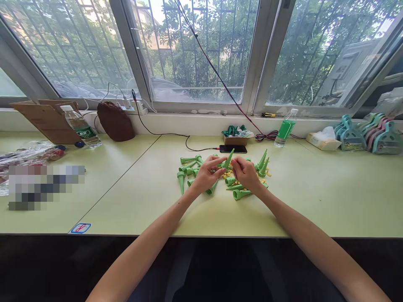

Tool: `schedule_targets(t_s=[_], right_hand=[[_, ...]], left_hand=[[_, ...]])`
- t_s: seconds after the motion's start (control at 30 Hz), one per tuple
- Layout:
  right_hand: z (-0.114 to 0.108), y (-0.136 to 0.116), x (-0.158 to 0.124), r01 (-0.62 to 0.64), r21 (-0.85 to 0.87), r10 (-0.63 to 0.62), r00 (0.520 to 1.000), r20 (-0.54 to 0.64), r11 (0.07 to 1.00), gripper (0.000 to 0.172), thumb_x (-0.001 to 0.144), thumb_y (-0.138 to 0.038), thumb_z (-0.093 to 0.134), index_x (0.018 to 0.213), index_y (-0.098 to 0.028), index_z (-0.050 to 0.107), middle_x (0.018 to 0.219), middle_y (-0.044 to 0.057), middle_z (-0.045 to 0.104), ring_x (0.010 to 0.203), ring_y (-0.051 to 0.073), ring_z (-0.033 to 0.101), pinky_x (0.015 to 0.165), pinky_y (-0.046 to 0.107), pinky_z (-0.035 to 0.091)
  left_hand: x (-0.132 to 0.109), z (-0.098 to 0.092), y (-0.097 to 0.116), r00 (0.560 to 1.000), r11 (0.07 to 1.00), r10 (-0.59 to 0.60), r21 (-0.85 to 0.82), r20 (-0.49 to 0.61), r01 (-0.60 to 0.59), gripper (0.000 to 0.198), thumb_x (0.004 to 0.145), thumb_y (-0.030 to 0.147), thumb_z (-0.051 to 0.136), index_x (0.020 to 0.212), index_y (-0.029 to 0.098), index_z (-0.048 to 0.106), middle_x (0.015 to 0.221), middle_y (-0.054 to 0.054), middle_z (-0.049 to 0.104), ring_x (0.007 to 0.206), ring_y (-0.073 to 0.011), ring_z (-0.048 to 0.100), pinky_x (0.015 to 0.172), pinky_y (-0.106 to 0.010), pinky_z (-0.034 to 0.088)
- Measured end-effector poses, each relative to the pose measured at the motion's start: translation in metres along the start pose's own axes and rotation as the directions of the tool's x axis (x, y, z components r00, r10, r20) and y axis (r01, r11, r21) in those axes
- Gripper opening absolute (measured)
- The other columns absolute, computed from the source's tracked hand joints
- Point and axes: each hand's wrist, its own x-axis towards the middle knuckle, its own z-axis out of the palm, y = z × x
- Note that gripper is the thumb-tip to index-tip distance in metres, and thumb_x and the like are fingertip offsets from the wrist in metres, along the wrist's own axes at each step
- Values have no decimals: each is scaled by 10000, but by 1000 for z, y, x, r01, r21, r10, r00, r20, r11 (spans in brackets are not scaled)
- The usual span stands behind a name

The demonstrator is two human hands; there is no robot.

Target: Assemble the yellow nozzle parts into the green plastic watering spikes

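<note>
My left hand [208, 172] grips a green plastic cone-shaped spike [228, 160] between thumb and fingers, its tip pointing up and to the right. Close beside the spike, my right hand [246, 171] has its fingers pinched together; whatever they hold, if anything, is too small to make out. Several more green spikes lie on the table around both hands, such as one at the left [180, 181] and one in front [242, 194]. Small yellow pieces [268, 172] are scattered among them, partly hidden by my hands.
Behind the pile lie a phone [233, 149] on a cable and a small cardboard box [235, 140]. Water bottles stand at right [285, 128] and left [82, 127]. Tissues [323, 139] and pastel hangers [385, 138] sit at far right. The table's front edge [233, 237] runs below my forearms.
</note>
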Motion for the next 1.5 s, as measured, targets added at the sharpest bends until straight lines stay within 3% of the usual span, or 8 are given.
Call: schedule_targets(t_s=[0.43,0.5,0.6,0.67,0.77,0.93,1.13,1.5], right_hand=[[2,-2,-1,-12,-13,11,1000,-5,1000,361,968,-486,415,753,-212,509,482,-43,445,438,116,401,466,246,327],[1,-2,-1,-20,-18,20,999,-36,1000,352,967,-486,420,780,-209,530,494,-41,459,443,117,411,477,247,337],[-1,-3,0,-19,-37,17,998,-65,999,341,966,-478,428,799,-204,545,512,-38,478,455,115,422,495,243,349],[-3,-4,0,-5,-40,2,998,-57,999,337,971,-469,425,801,-203,545,520,-38,482,465,113,429,509,239,356],[-4,-8,0,29,-33,-29,1000,-6,999,340,977,-461,416,791,-204,538,528,-40,483,479,110,436,525,233,366],[-4,-12,-2,73,-40,-71,996,46,997,339,979,-448,409,763,-210,517,531,-43,476,488,108,432,539,232,370],[-4,-8,-1,58,-19,-57,997,47,998,331,972,-467,414,804,-209,535,547,-35,499,495,114,442,531,234,373],[-5,-7,-1,24,20,-25,998,52,999,437,966,-538,392,669,-219,426,502,-31,465,467,111,406,490,240,352]], left_hand=[[0,3,7,995,999,-25,39,-96,29,238,844,354,634,1009,198,706,1057,-64,544,575,-31,473,460,-174,405],[0,4,10,990,997,-68,37,-127,73,269,847,398,636,1010,187,667,912,-37,578,533,-38,457,445,-179,371],[1,4,13,976,987,-152,18,-156,157,369,862,515,582,788,155,615,575,30,481,440,-54,391,415,-191,297],[2,3,12,975,979,-192,48,-111,199,519,882,586,502,622,143,575,455,39,400,402,-59,345,409,-206,269],[2,4,11,971,963,-239,124,-24,241,646,883,646,439,514,136,586,404,14,419,400,-76,367,419,-221,288],[1,6,14,947,942,-318,132,51,309,694,875,692,397,541,139,651,452,-17,516,421,-94,431,442,-235,326],[-1,3,16,932,937,-349,60,92,345,619,830,695,490,618,135,646,445,15,445,385,-70,348,403,-223,255],[-3,2,14,973,978,-206,52,107,202,404,724,539,716,683,159,585,536,45,376,474,-59,300,411,-205,206]])
